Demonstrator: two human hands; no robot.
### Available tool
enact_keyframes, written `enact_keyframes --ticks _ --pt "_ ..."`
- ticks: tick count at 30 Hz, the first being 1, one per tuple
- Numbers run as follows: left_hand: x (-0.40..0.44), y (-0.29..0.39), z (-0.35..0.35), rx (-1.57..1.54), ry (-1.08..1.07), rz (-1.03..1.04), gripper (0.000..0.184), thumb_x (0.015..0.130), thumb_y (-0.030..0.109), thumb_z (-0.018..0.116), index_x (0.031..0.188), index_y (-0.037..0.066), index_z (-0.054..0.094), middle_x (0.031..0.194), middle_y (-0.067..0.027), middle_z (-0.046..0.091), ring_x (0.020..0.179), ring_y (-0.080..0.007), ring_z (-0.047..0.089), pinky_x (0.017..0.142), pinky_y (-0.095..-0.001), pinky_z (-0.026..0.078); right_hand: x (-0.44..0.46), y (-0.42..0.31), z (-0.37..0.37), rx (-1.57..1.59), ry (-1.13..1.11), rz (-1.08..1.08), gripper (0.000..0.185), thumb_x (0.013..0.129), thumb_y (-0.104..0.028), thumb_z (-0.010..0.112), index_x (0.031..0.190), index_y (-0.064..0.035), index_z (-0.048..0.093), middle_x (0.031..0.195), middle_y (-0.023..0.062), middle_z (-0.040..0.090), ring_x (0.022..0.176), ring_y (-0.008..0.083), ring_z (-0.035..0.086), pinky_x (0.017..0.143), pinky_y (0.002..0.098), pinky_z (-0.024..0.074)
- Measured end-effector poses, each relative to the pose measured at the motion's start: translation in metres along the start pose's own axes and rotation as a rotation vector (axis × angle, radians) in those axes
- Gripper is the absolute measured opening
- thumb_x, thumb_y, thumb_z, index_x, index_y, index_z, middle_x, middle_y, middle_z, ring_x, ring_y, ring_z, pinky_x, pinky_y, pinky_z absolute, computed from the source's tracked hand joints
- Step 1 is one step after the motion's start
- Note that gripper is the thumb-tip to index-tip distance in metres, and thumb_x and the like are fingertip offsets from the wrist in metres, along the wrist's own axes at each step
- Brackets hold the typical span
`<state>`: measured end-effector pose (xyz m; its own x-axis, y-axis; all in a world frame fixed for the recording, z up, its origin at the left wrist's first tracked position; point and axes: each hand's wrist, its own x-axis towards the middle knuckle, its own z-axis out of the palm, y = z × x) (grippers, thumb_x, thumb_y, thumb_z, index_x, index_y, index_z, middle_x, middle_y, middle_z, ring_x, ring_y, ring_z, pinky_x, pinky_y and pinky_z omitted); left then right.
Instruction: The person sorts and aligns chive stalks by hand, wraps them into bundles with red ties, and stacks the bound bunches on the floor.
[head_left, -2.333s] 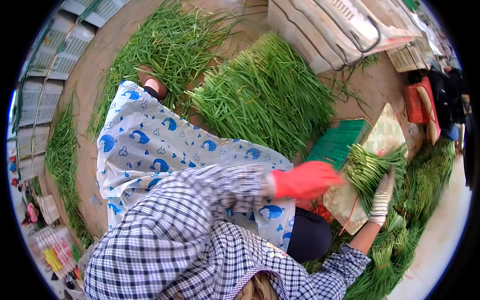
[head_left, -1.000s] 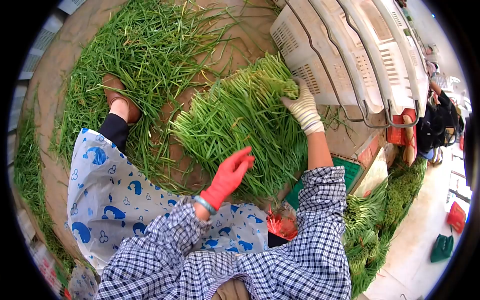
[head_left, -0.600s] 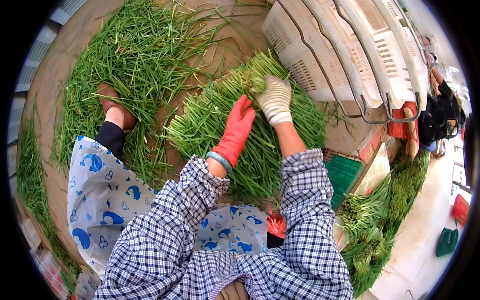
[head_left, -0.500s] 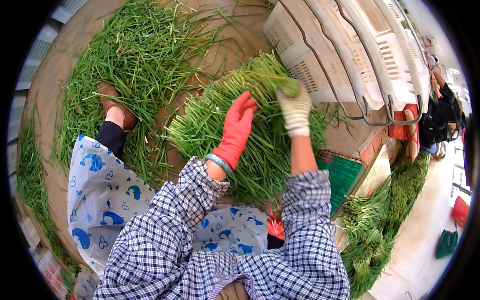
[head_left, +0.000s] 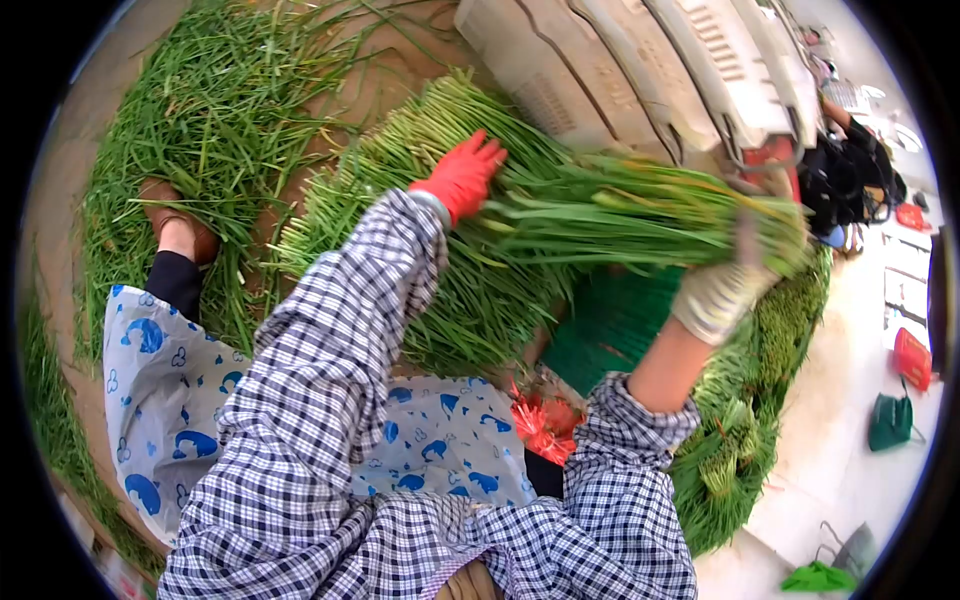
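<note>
My right hand, in a striped white glove [head_left: 718, 300], is closed round the cut ends of a bunch of long green stalks [head_left: 620, 210]. The bunch lies stretched leftward, partly blurred, above a green board [head_left: 615, 325]. My left hand, in a red glove [head_left: 463, 178], rests on the large pile of green stalks [head_left: 400, 160], close to the leaf end of the bunch. Its fingers are partly spread, with nothing seen in them. A blue-and-white patterned apron [head_left: 440, 435] covers my lap, and red ties [head_left: 545, 425] lie beside it.
White plastic crates [head_left: 590, 75] stand behind the pile. Loose leaves [head_left: 210, 110] spread over the floor at the far left, around my shoe [head_left: 180, 215]. Bundled stalks [head_left: 735, 440] lie at the right. A person in dark clothes [head_left: 850, 180] is beyond, with a green bag [head_left: 890, 420] on the floor.
My right hand has pulled a bunch from the pile and moved it to the right, towards me. My left hand has shifted slightly up on the pile. The view has turned to the right.
</note>
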<state>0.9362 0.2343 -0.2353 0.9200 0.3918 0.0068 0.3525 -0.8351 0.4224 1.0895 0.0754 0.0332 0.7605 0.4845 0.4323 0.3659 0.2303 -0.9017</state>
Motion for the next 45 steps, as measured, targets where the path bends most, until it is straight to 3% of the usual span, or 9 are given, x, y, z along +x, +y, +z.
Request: enact_keyframes --ticks 5,13,17,20,23,25,37,43,45 --pt "0.004 0.023 -0.067 -1.349 0.421 -0.143 0.074 0.083 0.022 0.068 0.147 0.007 0.034 0.150 -0.0164 0.037 0.138 -0.0291 0.036 0.112 -0.0375 0.032 0.029 -0.110 -0.039 0.204 -0.191 -0.100 0.038 0.079 -0.005 0.066 0.114 0.0039 0.051 0.099 0.0214 0.066 0.101 0.0361 0.065 0.093 0.0518 0.0525" --pt "-0.168 0.157 -0.202 -1.132 0.360 0.249 0.117 0.077 0.028 0.079 0.153 0.012 -0.008 0.156 -0.0153 0.023 0.143 -0.0261 0.024 0.114 -0.0391 0.025 -0.045 -0.125 0.069 0.145 -0.551 0.549 0.031 0.075 0.000 0.071 0.105 -0.0028 0.065 0.091 0.0058 0.068 0.080 0.0153 0.066 0.073 0.0287 0.0536" --pt "-0.221 0.179 -0.183 -1.739 0.568 -0.129 0.091 0.078 0.024 0.077 0.149 0.010 0.022 0.142 -0.0108 0.044 0.131 -0.0241 0.042 0.108 -0.0384 0.035 -0.117 -0.120 0.148 0.233 -0.760 0.681 0.040 0.083 -0.017 0.071 0.117 -0.0001 0.059 0.107 0.0111 0.065 0.096 0.0209 0.064 0.083 0.0318 0.0508" --pt "-0.257 0.169 -0.145 -2.224 0.696 -0.415 0.059 0.083 0.026 0.072 0.134 0.009 0.047 0.128 -0.0076 0.056 0.116 -0.0213 0.054 0.099 -0.0380 0.044 -0.155 -0.079 0.143 -0.460 -1.074 -0.249 0.082 0.078 -0.036 0.074 0.140 0.0020 0.036 0.131 0.0259 0.051 0.120 0.0346 0.053 0.100 0.0381 0.0433" --pt "-0.281 0.155 -0.138 -2.526 0.957 -0.700 0.038 0.087 0.032 0.067 0.116 0.007 0.062 0.110 -0.0086 0.066 0.100 -0.0252 0.063 0.090 -0.0395 0.052 -0.199 -0.141 0.131 -0.966 -1.552 0.142 0.104 0.072 -0.032 0.078 0.149 0.0009 0.017 0.142 0.0304 0.041 0.129 0.0396 0.045 0.105 0.0379 0.0403" --pt "-0.291 0.151 -0.102 -3.011 0.795 -0.376 0.044 0.087 0.041 0.066 0.115 0.007 0.063 0.108 -0.0101 0.067 0.102 -0.0276 0.062 0.095 -0.0411 0.048 -0.220 -0.129 0.123 -1.047 -1.721 0.037 0.097 0.069 -0.029 0.078 0.146 0.0000 0.026 0.132 0.0295 0.050 0.120 0.0400 0.053 0.099 0.0400 0.0457" --pt "-0.338 0.151 -0.002 -2.969 0.546 -0.671 0.085 0.083 0.077 0.042 0.138 0.012 0.045 0.132 -0.0133 0.055 0.123 -0.0262 0.049 0.109 -0.0406 0.032 -0.281 -0.061 0.162 -1.217 -2.150 0.102 0.064 0.071 -0.031 0.074 0.121 0.0011 0.052 0.118 0.0243 0.059 0.105 0.0372 0.061 0.088 0.0415 0.0520" --pt "-0.352 0.152 -0.038 -2.741 0.209 -0.977 0.026 0.087 0.032 0.066 0.104 0.012 0.065 0.093 -0.0045 0.067 0.091 -0.0197 0.063 0.086 -0.0361 0.051 -0.265 -0.143 0.081 -0.489 -1.945 0.158 0.050 0.078 -0.019 0.070 0.122 0.0008 0.057 0.119 0.0220 0.059 0.097 0.0365 0.064 0.085 0.0398 0.0532" --pt "-0.361 0.158 -0.075 -2.664 0.179 -1.068 0.027 0.088 0.029 0.066 0.108 0.010 0.065 0.088 -0.0032 0.065 0.082 -0.0192 0.062 0.078 -0.0340 0.053 -0.244 -0.146 0.059 -0.378 -1.540 0.864 0.042 0.082 -0.017 0.068 0.119 0.0011 0.062 0.109 0.0177 0.066 0.092 0.0261 0.066 0.085 0.0336 0.0525"
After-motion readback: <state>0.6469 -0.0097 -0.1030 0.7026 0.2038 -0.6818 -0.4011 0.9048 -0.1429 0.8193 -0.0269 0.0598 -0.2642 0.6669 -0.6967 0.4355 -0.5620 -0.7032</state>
